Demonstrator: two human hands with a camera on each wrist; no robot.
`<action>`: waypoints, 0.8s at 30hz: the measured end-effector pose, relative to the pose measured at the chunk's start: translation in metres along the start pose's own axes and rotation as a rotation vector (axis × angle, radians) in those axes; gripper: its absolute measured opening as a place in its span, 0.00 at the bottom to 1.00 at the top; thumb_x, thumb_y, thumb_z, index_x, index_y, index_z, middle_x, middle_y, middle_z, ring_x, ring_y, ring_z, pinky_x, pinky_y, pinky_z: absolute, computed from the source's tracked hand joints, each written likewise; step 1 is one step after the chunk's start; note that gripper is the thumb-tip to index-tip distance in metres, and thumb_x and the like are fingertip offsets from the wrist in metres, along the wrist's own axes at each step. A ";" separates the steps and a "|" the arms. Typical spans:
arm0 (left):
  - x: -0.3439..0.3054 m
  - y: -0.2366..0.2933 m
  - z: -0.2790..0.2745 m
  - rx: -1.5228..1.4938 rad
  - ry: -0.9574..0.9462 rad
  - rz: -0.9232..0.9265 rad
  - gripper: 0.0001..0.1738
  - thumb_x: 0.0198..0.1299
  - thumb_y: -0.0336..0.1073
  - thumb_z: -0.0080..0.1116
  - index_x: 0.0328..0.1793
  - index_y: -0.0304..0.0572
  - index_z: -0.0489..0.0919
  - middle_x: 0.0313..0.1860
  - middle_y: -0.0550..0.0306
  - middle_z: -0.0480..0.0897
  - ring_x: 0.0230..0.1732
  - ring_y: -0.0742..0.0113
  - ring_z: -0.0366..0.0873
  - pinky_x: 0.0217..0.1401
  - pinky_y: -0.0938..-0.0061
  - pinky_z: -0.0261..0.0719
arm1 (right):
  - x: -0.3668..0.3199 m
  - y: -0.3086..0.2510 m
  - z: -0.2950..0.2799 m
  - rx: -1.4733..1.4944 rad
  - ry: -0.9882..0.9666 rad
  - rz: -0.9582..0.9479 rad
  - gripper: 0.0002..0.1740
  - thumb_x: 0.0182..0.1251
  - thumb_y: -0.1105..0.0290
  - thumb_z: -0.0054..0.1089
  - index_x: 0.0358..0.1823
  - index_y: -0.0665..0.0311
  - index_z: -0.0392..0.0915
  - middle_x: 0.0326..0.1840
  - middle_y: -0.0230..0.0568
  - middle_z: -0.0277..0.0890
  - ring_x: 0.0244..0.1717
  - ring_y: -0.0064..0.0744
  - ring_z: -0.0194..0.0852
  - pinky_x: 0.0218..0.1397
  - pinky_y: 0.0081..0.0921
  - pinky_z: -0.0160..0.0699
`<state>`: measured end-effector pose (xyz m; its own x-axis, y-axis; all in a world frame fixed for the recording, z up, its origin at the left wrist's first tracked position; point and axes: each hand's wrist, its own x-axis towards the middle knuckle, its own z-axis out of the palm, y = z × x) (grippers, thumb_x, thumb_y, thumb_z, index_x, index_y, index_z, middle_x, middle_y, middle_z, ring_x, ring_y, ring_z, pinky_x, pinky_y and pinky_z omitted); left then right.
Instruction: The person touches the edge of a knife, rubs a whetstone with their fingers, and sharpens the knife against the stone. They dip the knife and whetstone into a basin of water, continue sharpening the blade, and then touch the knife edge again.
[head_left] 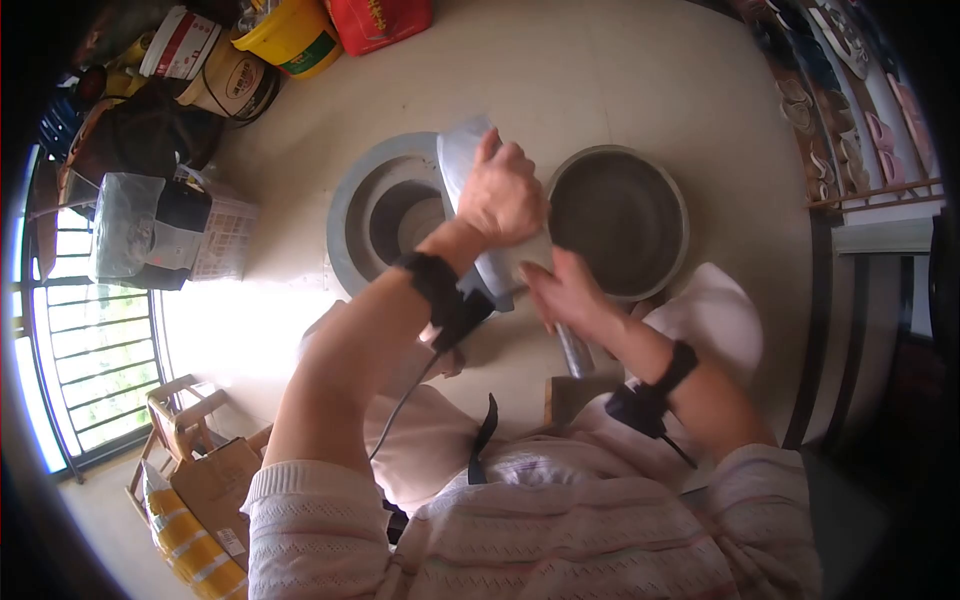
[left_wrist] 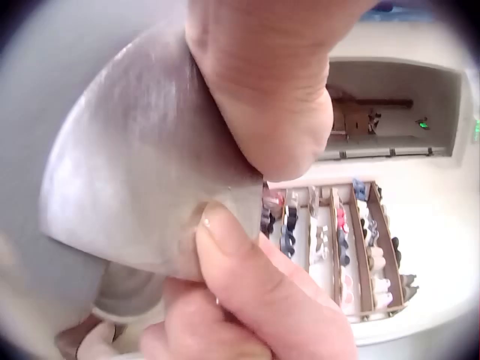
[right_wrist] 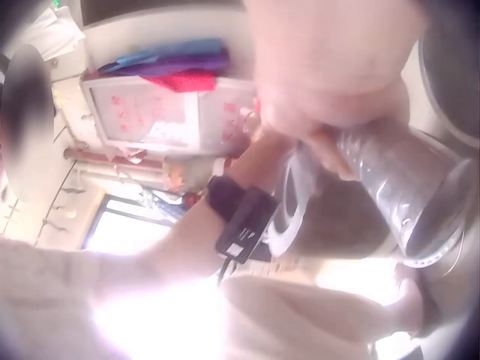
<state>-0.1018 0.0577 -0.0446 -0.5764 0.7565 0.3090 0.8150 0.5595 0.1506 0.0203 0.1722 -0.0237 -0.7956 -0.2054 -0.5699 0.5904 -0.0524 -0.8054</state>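
A smooth grey curved piece lies in the grip of my left hand, above the right edge of a round grey vessel. Close by, lower and to the right, is my right hand; a shiny silvery cylinder sticks out from under it. The left wrist view shows the right thumb against the lower edge of the grey piece. Fingers wrap the top of the cylinder in the right wrist view, which is partly blurred.
A round dark pan stands right of the hands. A small block sits between the legs. Buckets are at the upper left, a crate left, cardboard lower left, and a shoe rack right.
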 end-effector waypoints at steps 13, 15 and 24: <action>0.018 -0.025 0.000 0.073 -0.062 -0.041 0.12 0.42 0.41 0.52 0.17 0.44 0.80 0.24 0.60 0.75 0.45 0.61 0.72 0.67 0.47 0.55 | 0.027 -0.016 -0.003 0.031 0.030 0.047 0.11 0.69 0.66 0.52 0.37 0.65 0.63 0.16 0.31 0.63 0.11 0.19 0.60 0.10 0.22 0.62; 0.009 -0.017 0.003 0.043 -0.029 -0.023 0.12 0.42 0.41 0.52 0.17 0.43 0.80 0.24 0.60 0.75 0.45 0.61 0.72 0.67 0.46 0.55 | 0.023 -0.004 0.000 -0.016 0.063 -0.022 0.11 0.68 0.65 0.51 0.34 0.66 0.64 0.16 0.33 0.64 0.11 0.20 0.61 0.08 0.23 0.61; -0.002 0.009 -0.001 -0.064 -0.022 -0.038 0.10 0.40 0.39 0.53 0.16 0.42 0.79 0.24 0.59 0.76 0.45 0.59 0.72 0.67 0.45 0.55 | -0.005 0.010 -0.005 0.044 0.005 0.062 0.08 0.70 0.68 0.50 0.37 0.64 0.64 0.16 0.29 0.62 0.11 0.17 0.59 0.10 0.20 0.61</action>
<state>-0.0933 0.0611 -0.0426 -0.6078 0.7426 0.2812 0.7940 0.5658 0.2221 0.0296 0.1770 -0.0302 -0.7582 -0.2044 -0.6191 0.6436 -0.0828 -0.7609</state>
